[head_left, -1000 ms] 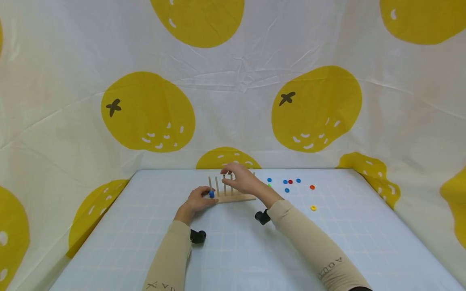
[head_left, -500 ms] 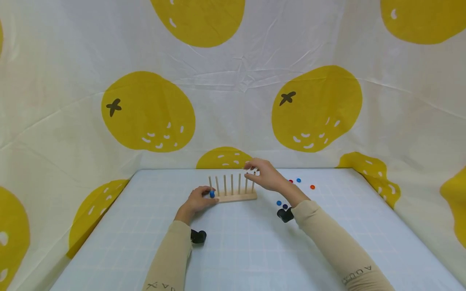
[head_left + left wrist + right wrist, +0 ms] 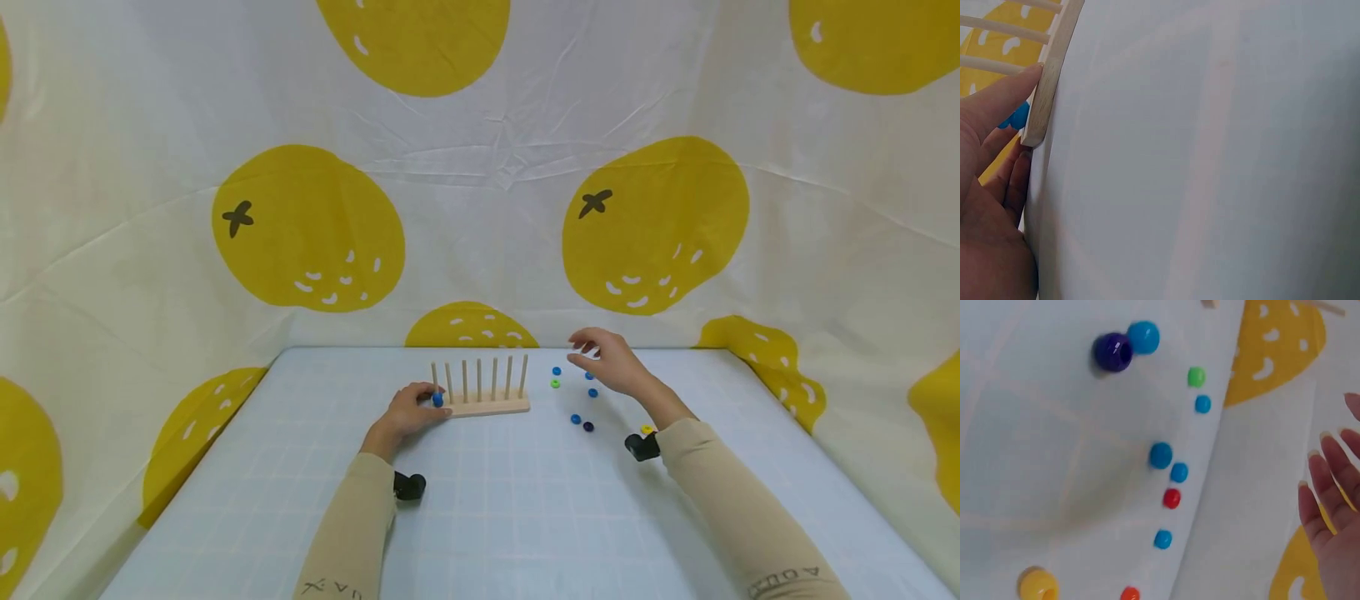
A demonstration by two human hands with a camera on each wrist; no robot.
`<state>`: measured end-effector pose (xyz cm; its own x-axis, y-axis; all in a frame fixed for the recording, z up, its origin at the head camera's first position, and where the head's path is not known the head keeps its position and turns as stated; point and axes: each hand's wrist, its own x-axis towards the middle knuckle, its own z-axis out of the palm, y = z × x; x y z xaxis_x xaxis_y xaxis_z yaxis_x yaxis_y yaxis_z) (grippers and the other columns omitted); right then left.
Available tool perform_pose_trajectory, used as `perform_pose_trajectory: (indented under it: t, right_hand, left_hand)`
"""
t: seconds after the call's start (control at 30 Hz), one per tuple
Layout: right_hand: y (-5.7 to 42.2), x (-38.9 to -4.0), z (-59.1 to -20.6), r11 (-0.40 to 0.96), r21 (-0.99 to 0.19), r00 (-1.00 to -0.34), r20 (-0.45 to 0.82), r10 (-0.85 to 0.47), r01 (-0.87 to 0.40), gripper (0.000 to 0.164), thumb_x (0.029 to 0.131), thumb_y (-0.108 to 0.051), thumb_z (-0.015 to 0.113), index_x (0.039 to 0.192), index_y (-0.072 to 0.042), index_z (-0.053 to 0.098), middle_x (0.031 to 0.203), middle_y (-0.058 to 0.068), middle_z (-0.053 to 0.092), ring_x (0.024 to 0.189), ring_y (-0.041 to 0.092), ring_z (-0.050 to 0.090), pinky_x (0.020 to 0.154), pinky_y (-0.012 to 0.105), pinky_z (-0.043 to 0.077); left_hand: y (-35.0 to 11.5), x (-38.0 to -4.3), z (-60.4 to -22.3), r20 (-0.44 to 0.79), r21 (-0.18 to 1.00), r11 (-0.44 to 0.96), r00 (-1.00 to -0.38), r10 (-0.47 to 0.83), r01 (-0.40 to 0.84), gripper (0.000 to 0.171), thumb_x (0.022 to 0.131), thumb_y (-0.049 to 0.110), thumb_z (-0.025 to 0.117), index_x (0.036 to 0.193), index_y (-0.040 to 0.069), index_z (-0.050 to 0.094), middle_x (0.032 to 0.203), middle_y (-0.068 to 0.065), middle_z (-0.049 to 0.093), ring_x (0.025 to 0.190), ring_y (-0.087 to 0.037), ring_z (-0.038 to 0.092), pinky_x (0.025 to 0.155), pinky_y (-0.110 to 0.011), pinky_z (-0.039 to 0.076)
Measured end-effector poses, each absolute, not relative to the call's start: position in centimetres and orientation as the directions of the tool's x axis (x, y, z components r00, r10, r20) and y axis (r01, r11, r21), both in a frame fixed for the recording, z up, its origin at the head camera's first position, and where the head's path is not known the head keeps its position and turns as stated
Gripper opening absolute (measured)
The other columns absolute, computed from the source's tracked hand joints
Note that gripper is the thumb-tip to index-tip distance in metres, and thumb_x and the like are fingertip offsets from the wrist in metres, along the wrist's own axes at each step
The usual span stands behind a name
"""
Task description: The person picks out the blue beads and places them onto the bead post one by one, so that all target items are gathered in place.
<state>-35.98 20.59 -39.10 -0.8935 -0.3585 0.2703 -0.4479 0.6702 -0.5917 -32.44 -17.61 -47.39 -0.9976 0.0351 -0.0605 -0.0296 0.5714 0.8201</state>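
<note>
A wooden peg stand [image 3: 491, 407] with several upright pegs stands near the back of the table. Blue beads [image 3: 438, 400] sit low on its leftmost peg. My left hand [image 3: 408, 410] holds the stand's left end, thumb along the front of the base and fingers behind; the left wrist view shows the thumb [image 3: 1007, 94] pressed to the wood. Raised to the right of the stand, my right hand [image 3: 611, 360] holds nothing, its fingers loosely bent. Below it lie loose beads, among them a light green bead [image 3: 555, 383] and a dark purple bead [image 3: 588, 427].
Several more beads are scattered over the right side: a light blue bead [image 3: 575, 419], a yellow bead [image 3: 647, 429], a red bead [image 3: 1172, 498] and an orange bead [image 3: 1130, 594]. A white cloth [image 3: 480, 208] printed with yellow fruit hangs behind the table.
My right hand has travelled right, from over the middle pegs to above the loose beads, uncovering the pegs. The left hand keeps its place on the stand.
</note>
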Motion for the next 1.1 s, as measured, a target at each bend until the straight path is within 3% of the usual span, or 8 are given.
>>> perform_pose_trajectory:
  t: [0.47,0.83,1.1]
  right_hand:
    - [26.8,-38.1,-42.2,0.766,-0.607,-0.977,0.146,-0.153,-0.21,0.037,0.101,-0.017,0.065,0.13,0.005,0.058,0.122,0.023,0.062,0.109,0.037,0.055,0.096,0.051,0.052]
    - [28.0,-39.8,-44.1,0.784,-0.619,-0.993,-0.061,-0.106,-0.046,0.039,0.1,-0.014,0.064,0.132,0.007,0.056,0.128,0.028,0.057,0.116,0.043,0.053,0.106,0.058,0.044]
    - [27.6,-39.8,-44.5,0.787,-0.617,-0.992,-0.095,-0.087,-0.01,0.041,0.098,-0.012,0.066,0.132,0.007,0.055,0.126,0.026,0.056,0.113,0.04,0.051,0.107,0.059,0.042]
  left_hand:
    - [-17.6,-32.4,-47.4,-0.062,0.822,0.568,-0.998,0.025,-0.037,0.042,0.088,0.023,0.082,0.126,0.011,0.069,0.138,-0.017,0.059,0.133,-0.037,0.046,0.116,-0.057,0.032]
    - [-17.4,-32.9,-48.4,-0.053,0.834,0.551,-0.998,0.022,-0.032,0.041,0.086,0.021,0.083,0.123,0.011,0.07,0.134,-0.017,0.061,0.13,-0.037,0.048,0.115,-0.056,0.034]
    - [-17.6,-33.5,-48.9,-0.066,0.834,0.549,-0.998,-0.008,-0.06,0.041,0.084,0.022,0.084,0.122,0.014,0.071,0.136,-0.015,0.061,0.133,-0.037,0.046,0.117,-0.057,0.032]
